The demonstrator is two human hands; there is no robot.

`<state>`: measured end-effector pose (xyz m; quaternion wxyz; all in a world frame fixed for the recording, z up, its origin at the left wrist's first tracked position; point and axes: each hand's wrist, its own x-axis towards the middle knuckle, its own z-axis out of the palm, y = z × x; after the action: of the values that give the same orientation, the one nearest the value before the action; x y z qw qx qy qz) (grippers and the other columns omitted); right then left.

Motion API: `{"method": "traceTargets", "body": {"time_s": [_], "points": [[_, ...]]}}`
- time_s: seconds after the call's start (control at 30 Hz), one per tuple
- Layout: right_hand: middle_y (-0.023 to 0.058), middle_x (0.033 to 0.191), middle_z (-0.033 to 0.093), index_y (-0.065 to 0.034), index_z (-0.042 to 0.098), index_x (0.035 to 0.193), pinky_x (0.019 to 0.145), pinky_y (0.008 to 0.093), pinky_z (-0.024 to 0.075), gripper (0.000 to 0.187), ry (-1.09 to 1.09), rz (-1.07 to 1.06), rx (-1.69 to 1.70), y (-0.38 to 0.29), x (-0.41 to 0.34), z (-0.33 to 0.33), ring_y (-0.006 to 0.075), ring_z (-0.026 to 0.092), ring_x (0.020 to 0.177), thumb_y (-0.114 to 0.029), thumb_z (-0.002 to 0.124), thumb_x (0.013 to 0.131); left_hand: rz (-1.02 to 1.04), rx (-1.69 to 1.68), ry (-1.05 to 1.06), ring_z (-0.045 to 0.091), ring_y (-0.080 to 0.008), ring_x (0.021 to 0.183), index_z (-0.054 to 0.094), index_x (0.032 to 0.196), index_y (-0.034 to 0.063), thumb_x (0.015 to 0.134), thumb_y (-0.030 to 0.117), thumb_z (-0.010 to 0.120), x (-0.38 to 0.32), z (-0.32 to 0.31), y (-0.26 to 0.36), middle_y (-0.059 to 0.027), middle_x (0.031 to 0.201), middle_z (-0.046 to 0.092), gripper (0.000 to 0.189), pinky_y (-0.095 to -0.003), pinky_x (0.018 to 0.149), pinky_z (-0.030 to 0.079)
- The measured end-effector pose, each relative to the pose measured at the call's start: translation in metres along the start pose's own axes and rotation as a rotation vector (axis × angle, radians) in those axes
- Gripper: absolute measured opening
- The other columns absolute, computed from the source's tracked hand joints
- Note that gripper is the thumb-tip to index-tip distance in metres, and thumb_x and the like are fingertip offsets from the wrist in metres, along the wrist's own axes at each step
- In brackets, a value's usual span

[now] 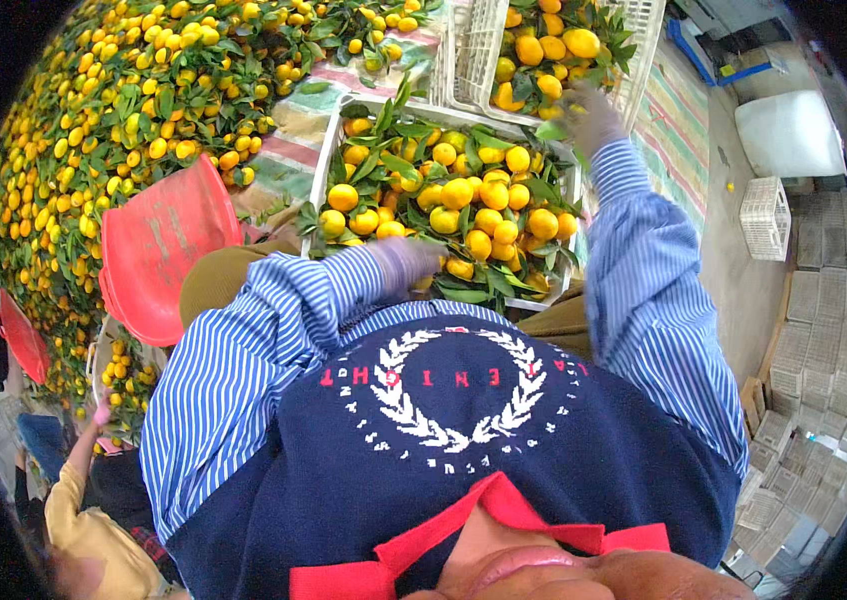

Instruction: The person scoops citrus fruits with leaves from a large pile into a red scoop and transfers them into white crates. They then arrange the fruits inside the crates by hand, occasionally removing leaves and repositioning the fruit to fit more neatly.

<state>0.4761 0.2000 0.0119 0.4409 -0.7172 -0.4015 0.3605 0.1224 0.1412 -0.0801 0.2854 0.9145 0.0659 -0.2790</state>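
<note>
Directly before me lies a white plastic crate point(577, 202) filled with small orange citrus fruits point(457, 193) and green leaves. My left hand point(407, 262), in a greyish glove, is blurred over the crate's near edge, close to a fruit; whether it grips one is unclear. My right hand point(592, 112), also gloved and blurred, is at the near right corner of a second white crate point(637, 45), beside its citrus and leaves. Its fingers partly merge with fruit and leaves, so its hold cannot be made out.
A large heap of leafy citrus point(130, 112) covers the left. A red plastic scoop-like container point(168, 247) leans by my knee. A striped sheet point(671, 135) lies under the crates. Another person's hand point(102, 412) is at lower left. An upright white crate point(765, 217) and stacked crates point(821, 315) stand right.
</note>
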Motion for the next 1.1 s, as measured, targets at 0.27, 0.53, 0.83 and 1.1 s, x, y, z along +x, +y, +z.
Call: {"method": "traceTargets", "body": {"time_s": [0.27, 0.53, 0.83, 1.1], "points": [[0.0240, 0.137, 0.052, -0.0117, 0.046, 0.141, 0.112, 0.0452, 0.0388, 0.069, -0.440, -0.209, -1.053, 0.038, -0.160, 0.183, 0.0385, 0.052, 0.128, -0.035, 0.073, 0.082, -0.765, 0.047, 0.320, 0.037, -0.0315, 0.144, 0.046, 0.145, 0.0175, 0.084, 0.030, 0.073, -0.031, -0.061, -0.039, -0.0128, 0.157, 0.036, 0.068, -0.0476, 0.118, 0.032], [0.0262, 0.119, 0.065, -0.0020, 0.051, 0.137, 0.103, 0.0452, 0.0478, 0.056, -0.521, -0.183, -0.646, 0.049, -0.155, 0.147, 0.0408, 0.061, 0.118, -0.030, 0.063, 0.090, -0.762, 0.204, 0.381, 0.036, -0.0250, 0.146, 0.049, 0.145, 0.0248, 0.098, 0.019, 0.049, -0.030, -0.014, -0.082, -0.0070, 0.156, 0.042, 0.048, -0.0530, 0.118, 0.023], [0.0317, 0.150, 0.037, -0.0064, 0.050, 0.140, 0.101, 0.0467, 0.0513, 0.058, -0.559, 0.104, -1.106, 0.052, -0.108, 0.191, 0.0440, 0.058, 0.123, -0.031, 0.066, 0.090, -0.428, 0.194, 0.664, 0.050, -0.0289, 0.133, 0.060, 0.130, 0.0068, 0.090, 0.055, 0.061, -0.018, 0.030, -0.008, -0.0132, 0.148, 0.045, 0.063, -0.0434, 0.109, 0.042], [0.0187, 0.129, 0.058, -0.0259, 0.053, 0.141, 0.092, 0.0455, 0.0547, 0.055, -0.678, -0.454, -1.118, 0.068, -0.134, 0.169, 0.0333, 0.065, 0.114, -0.005, 0.056, 0.091, -1.038, -0.148, 0.729, 0.065, -0.0323, 0.112, 0.067, 0.119, 0.0114, 0.094, 0.030, 0.061, -0.062, -0.027, -0.105, -0.0143, 0.124, 0.065, 0.032, -0.0470, 0.096, 0.051]]}}
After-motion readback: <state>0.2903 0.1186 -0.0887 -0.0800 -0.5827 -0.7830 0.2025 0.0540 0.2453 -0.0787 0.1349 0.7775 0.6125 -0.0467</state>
